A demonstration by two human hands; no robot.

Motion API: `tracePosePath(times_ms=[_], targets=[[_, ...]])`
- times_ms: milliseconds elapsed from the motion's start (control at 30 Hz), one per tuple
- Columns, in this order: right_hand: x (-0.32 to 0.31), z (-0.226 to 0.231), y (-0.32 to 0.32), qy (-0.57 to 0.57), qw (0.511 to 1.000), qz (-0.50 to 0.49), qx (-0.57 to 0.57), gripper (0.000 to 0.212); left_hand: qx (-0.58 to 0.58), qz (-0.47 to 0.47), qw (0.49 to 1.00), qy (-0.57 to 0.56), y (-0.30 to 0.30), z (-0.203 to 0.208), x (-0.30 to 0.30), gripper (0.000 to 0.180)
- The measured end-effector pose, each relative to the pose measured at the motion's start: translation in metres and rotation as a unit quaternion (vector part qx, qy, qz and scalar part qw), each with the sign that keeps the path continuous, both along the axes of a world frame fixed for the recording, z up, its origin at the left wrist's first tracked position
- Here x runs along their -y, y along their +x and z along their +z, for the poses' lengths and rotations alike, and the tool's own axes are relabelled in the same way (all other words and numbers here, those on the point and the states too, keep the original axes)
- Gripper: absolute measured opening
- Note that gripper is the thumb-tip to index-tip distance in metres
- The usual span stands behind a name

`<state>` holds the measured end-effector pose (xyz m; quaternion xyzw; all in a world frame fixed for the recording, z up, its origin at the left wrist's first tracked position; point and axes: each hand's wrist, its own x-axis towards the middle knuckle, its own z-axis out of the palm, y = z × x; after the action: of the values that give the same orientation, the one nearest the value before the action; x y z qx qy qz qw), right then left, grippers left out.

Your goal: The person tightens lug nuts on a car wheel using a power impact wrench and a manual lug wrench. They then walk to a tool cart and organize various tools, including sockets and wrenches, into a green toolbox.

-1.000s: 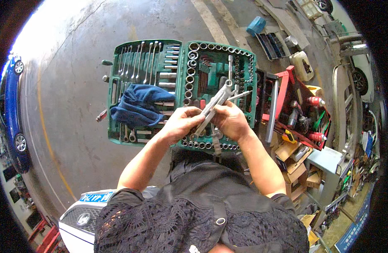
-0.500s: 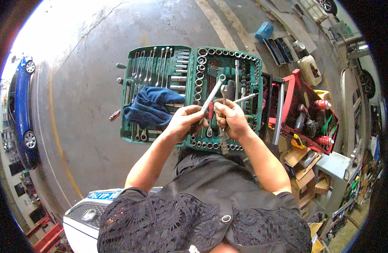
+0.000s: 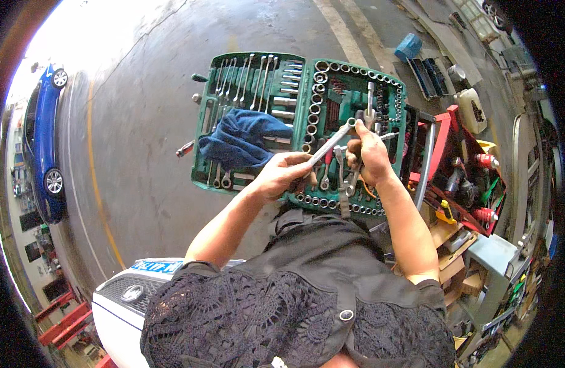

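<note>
My left hand (image 3: 285, 175) is closed round the lower part of a long silver wrench (image 3: 329, 146), whose ring end slants up to the right. Against that ring end rests the thumb of my right hand (image 3: 374, 161). The curled fingers of the right hand hold a second wrench (image 3: 369, 115), its head showing above the hand; part of it is hidden. Both hands are over an open green tool case (image 3: 349, 97) full of sockets and wrenches. A dark blue cloth (image 3: 242, 140) lies across its left half. Beneath the hands sits a red-handled ratchet (image 3: 325, 178).
Right of the case stands a red tool cart (image 3: 443, 132) with spray cans and a power drill, beside a dark metal handle (image 3: 427, 161). Cardboard boxes (image 3: 452, 267) lie below it. A white car (image 3: 120, 313) is at lower left, a blue car (image 3: 44, 144) farther left.
My right hand has turned and its thumb now meets the ring end of the left hand's wrench. The whole view has shifted, with the case now farther right and higher.
</note>
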<state>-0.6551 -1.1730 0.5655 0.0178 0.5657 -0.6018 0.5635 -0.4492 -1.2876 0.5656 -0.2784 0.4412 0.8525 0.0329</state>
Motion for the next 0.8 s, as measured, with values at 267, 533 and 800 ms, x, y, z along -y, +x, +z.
tracePosePath(times_ms=[267,533,800], targets=[[0.037,-0.028,0.028,-0.098,0.973,0.024,0.208,0.057,-0.017,0.086,0.996,-0.007,0.049,-0.021,0.023,0.038],[0.062,-0.029,0.058,-0.108,0.955,-0.004,0.276,0.057,0.01,0.164,0.986,0.004,0.081,-0.032,0.031,0.023],[0.069,-0.046,0.077,-0.093,0.96,0.025,0.262,0.051,0.006,0.175,0.985,-0.011,0.088,-0.036,0.027,0.018]])
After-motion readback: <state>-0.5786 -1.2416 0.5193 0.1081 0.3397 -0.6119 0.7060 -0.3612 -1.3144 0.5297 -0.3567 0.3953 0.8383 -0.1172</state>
